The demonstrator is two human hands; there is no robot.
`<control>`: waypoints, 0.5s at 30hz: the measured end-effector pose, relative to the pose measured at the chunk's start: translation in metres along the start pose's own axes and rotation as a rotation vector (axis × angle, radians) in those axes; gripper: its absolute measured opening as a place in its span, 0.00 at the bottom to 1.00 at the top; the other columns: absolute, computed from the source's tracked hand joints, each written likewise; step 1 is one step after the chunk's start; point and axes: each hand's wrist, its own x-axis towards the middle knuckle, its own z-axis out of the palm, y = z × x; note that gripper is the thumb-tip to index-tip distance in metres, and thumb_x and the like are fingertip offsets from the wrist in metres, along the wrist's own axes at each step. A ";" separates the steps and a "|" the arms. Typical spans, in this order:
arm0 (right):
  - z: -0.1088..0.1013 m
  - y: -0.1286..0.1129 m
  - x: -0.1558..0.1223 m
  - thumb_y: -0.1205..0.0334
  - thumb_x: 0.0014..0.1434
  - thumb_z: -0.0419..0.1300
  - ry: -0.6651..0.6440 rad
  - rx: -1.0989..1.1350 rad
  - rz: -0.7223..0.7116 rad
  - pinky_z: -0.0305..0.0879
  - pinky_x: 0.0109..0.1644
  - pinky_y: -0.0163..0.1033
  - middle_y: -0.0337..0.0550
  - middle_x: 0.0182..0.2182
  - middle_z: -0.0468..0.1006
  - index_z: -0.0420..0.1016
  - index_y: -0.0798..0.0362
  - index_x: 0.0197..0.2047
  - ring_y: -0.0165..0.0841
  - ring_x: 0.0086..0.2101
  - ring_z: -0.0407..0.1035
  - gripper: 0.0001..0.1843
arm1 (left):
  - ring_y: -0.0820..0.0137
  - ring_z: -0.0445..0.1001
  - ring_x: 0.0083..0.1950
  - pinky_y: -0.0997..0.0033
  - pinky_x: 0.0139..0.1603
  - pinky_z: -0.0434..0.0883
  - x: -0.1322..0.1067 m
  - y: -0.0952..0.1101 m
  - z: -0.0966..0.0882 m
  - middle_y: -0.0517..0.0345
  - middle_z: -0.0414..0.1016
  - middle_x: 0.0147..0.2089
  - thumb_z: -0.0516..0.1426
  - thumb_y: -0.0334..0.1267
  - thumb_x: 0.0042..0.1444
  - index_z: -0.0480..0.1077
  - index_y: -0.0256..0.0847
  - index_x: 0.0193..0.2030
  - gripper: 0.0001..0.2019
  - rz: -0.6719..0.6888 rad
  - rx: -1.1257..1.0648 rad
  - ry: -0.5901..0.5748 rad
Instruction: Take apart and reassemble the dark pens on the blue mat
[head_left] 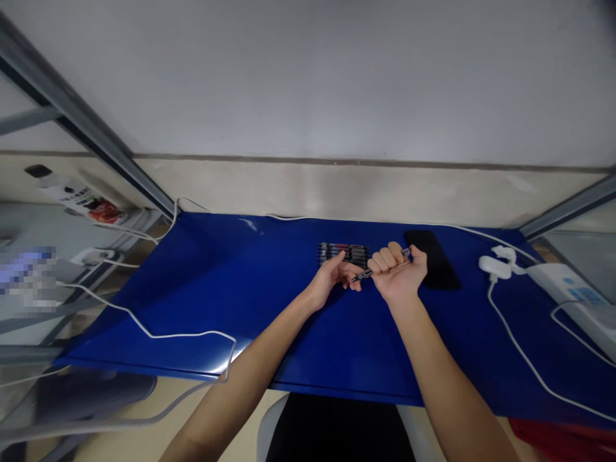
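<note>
My right hand point(397, 269) is closed around a dark pen point(364, 274), its fingers curled over the barrel and its thumb near the upper end. The pen slants down to the left, its tip close to the fingers of my left hand point(334, 276). My left hand is open, thumb apart from the other fingers; whether it touches the pen tip I cannot tell. Just behind my hands, several dark pens point(330, 246) lie side by side in a row, one showing a reddish part. My left hand partly covers them.
A black phone point(440, 266) lies on the blue table point(216, 276) right of my right hand. Farther right are a white charger point(495, 266) with cables and a white power strip point(572, 295). A white cable point(183, 334) crosses the left side. A bottle point(79, 196) stands beyond.
</note>
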 end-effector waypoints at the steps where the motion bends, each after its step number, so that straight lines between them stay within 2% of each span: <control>1: 0.000 0.000 0.000 0.50 0.52 0.56 -0.001 -0.008 0.000 0.48 0.19 0.36 0.30 0.14 0.42 0.38 0.50 0.22 0.26 0.16 0.39 0.27 | 0.67 0.70 0.29 0.68 0.33 0.60 0.000 0.000 0.000 0.46 0.75 0.27 0.44 0.61 0.61 0.77 0.30 0.36 0.34 -0.001 0.000 0.002; 15: 0.002 0.001 -0.001 0.49 0.52 0.55 0.013 -0.024 -0.005 0.47 0.19 0.36 0.30 0.15 0.41 0.39 0.50 0.22 0.26 0.16 0.39 0.26 | 0.67 0.70 0.29 0.67 0.34 0.61 0.000 0.000 0.001 0.45 0.75 0.27 0.44 0.60 0.61 0.77 0.30 0.36 0.34 0.004 0.005 -0.001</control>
